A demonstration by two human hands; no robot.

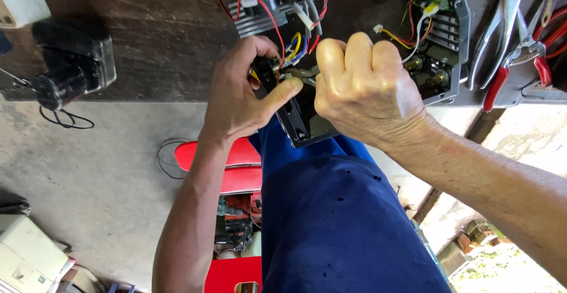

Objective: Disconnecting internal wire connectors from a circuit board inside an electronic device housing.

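Note:
My left hand (243, 92) pinches a small black electrical part (267, 71) with coloured wires (293, 46) running from it. My right hand (363, 86) is closed in a fist around a slim metal tool (302, 74) whose tip meets that part. Both hands work over a black metal panel (298, 121) that rests at the edge of the dark workbench (165, 33). Behind them lies an opened black device housing (443, 33) with a circuit board and red, yellow and white wires inside.
Pliers with red handles (520, 51) and other metal hand tools lie at the right of the bench. A black boxy device with a cable (71, 62) sits at the left. Below are my blue trousers (336, 222), a red stool (236, 163) and a concrete floor (88, 181).

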